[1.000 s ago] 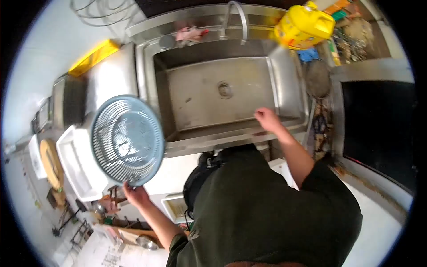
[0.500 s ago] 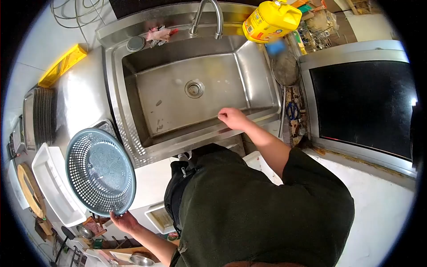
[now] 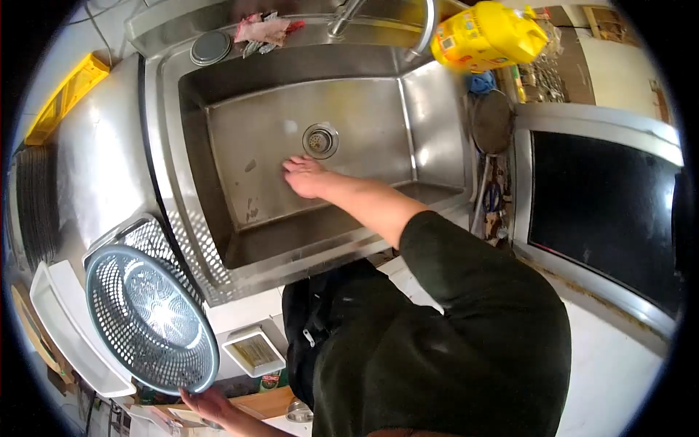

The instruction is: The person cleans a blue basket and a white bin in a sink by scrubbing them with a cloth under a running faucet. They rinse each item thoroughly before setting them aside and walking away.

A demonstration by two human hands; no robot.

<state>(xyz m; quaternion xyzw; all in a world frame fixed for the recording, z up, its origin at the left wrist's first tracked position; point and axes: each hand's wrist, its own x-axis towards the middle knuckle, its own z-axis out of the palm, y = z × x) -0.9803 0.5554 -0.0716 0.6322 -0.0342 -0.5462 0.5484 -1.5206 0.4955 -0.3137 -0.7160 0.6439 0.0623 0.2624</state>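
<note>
Colander (image 3: pixel 151 320), grey-blue and perforated, empty, tilted at seven o'clock over the drainboard (image 3: pixel 116 182); gripped at its lower rim by left hand (image 3: pixel 207 406), presumably to keep it clear of the basin. Right hand (image 3: pixel 306 177) reaching into empty sink (image 3: pixel 240 138), fingers relaxed, grasping nothing, just below drain (image 3: pixel 319 140).

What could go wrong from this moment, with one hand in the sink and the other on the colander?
The left hand grips only the lower rim of the blue-grey colander, which stands tilted at the counter's edge, so it could slip or swing down. The right hand reaches deep into the steel sink near the drain; leaning that far over may unbalance the one-handed hold.
</note>
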